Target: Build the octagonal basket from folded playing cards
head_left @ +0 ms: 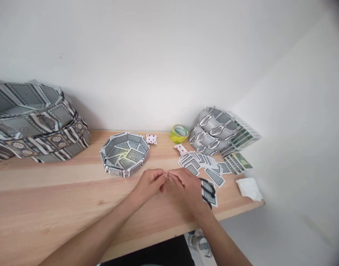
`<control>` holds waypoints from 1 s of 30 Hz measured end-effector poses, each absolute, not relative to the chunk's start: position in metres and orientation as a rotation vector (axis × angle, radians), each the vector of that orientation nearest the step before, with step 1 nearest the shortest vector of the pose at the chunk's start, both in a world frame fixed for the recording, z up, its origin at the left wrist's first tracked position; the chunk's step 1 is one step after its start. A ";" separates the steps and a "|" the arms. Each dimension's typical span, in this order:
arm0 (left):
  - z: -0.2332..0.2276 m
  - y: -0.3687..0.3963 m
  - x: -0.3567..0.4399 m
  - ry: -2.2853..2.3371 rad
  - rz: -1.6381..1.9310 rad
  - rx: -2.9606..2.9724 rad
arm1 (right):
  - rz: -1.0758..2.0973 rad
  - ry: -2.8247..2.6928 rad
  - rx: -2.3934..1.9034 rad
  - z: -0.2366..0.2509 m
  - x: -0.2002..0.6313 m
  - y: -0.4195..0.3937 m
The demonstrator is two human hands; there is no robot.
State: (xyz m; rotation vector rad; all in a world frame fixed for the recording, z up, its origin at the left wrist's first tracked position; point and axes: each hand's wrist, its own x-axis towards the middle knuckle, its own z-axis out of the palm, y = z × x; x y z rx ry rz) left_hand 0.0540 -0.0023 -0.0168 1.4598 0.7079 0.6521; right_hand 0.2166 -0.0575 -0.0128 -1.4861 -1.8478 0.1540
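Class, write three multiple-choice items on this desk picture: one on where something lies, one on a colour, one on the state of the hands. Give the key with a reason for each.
1. Where is the tape roll?
A. at the back of the table, by the wall
B. at the front edge
C. inside the bowl folded from cards

2. What colour is the tape roll?
A. red
B. yellow-green
C. blue

3. How are the left hand and the right hand placed?
A. wide apart at the table ends
B. fingertips meeting above the table
C. both inside the card bowl

Key:
1 A, it sits against the wall between the card bowl and the stack of folded card pieces.
2 B, its rim shows yellow-green.
3 B, the fingers pinch together in the middle, beside the scissors; what they pinch is too small to tell.
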 end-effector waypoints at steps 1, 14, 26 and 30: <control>-0.018 -0.002 0.055 0.679 0.625 1.371 | 0.114 -1.880 -1.445 -0.015 0.219 -0.059; -0.022 -0.008 0.055 0.722 0.757 1.797 | 0.513 -1.571 -1.439 -0.016 0.220 -0.072; -0.031 -0.015 0.055 0.724 0.825 2.179 | 1.316 -1.240 -1.440 -0.006 0.223 -0.069; -0.022 -0.017 0.056 0.683 0.753 1.981 | 1.131 -1.471 -1.514 -0.004 0.228 -0.066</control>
